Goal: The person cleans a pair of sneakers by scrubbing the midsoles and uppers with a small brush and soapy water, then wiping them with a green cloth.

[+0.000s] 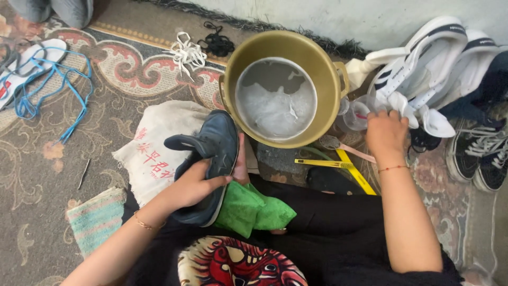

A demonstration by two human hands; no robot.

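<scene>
Right up close to the camera, on the lap, there's a green cloth bunched up under a dark shoe, and that shoe is what the left hand has. The grip there is clamped on the shoe's side, fingers wrapped over the upper around the middle, with the thumb side tucked behind it. The shoe's long axis runs roughly from the lap up and away toward the gold pot, toe end pointing at the pot and heel end down by the cloth, so the shoe sits just beside the pot's near rim, maybe touching it, hard to call. The pot has cloudy water in it. The right hand is well off to the other side, past the pot, resting on the white sneakers piled by the wall; its fingers are curled down onto a white tongue or flap, but I can't tell if it's actually pinching anything or just lying on it. So the left hand is clearly the nearer one to the dark shoe, with the right well apart from it. A yellow tool and a small brush lie on the carpet between the pot and the right arm.
</scene>
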